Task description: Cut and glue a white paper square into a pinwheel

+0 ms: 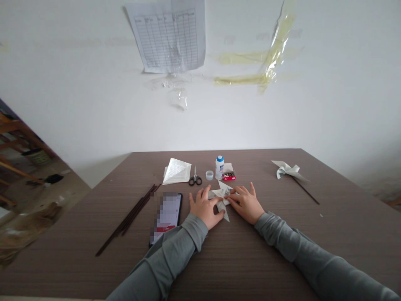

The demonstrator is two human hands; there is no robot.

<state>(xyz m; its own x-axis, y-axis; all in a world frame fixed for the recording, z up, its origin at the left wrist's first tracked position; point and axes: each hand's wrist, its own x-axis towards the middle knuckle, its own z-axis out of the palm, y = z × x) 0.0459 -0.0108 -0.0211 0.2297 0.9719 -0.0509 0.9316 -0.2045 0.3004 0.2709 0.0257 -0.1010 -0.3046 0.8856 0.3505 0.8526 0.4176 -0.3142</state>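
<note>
A folded paper pinwheel shape [223, 193] lies on the brown table [238, 251] between both hands. My left hand [205, 207] rests on its left side, fingers spread flat and thumb pressing the paper. My right hand [246, 202] lies on its right side, fingers pressing the folds near the centre. Both arms wear grey sleeves. Part of the paper is hidden under the hands.
Behind the hands stand a glue bottle [219, 167], its cap [209, 175], a red box of pins [229, 174], scissors [195, 179] and folded paper sheets [177, 170]. Dark thin sticks [131, 217] and a phone [167, 215] lie left. A finished pinwheel on a stick [291, 172] lies far right.
</note>
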